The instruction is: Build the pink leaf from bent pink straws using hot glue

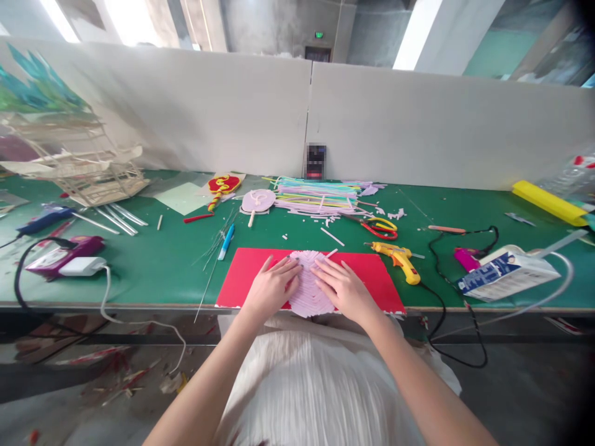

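Note:
A pale pink, ridged round piece (310, 286) lies on a red board (372, 282) at the table's front edge. My left hand (274, 285) rests on its left side, palm down with the fingers stretched out. From the other side my right hand (346, 290) lies flat over the right part, fingers spread. Both hands touch the piece, and neither grips anything. A thin pale strip (331, 253) sticks out at its upper right, close to my right fingertips.
Behind the board lie many pastel strips (320, 197), scissors (383, 228), a pink fan-shaped piece (258, 201) and a red-and-yellow one (224, 184). A yellow glue gun (400, 260) sits right, a blue pen-like tool (227, 240) left. A power strip (69, 257) and a carton (506, 272) flank them.

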A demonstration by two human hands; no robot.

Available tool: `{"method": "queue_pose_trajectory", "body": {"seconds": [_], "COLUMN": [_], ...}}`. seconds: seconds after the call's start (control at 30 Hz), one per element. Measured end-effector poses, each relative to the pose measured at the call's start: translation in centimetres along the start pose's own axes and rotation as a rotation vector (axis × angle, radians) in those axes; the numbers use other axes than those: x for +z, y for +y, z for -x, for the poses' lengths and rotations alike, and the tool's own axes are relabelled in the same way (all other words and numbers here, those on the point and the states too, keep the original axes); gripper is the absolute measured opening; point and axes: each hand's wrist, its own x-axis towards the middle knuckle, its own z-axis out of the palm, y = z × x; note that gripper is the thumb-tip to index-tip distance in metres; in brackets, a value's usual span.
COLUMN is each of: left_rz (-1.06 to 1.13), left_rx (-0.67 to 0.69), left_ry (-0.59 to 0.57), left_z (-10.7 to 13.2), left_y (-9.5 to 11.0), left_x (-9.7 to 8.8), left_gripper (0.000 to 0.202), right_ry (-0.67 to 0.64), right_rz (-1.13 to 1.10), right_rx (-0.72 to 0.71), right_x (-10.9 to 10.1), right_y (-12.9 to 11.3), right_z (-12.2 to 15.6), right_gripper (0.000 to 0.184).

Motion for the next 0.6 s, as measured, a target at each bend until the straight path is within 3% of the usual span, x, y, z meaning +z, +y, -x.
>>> {"method": "queue_pose_trajectory", "body": {"seconds": [0.37,0.6], "left_rz": [0.009,-0.044], "left_rx": [-0.089,-0.008], "left_ry": [-0.001,0.044], "left_z": [-0.42,-0.36], "left_y": [0.31,-0.02], "left_x": [-0.33,-0.15], "left_gripper": [0.031,0.028], "right_ry": [-0.015,-0.031], "right_rz": [-0.002,0.007], "right_rx": [0.014,0.015], "right_x": [0.01,-0.02], "right_y": [0.05,0.08], "right_z": [0.03,0.02], "right_gripper": [0.037,0.037]}}
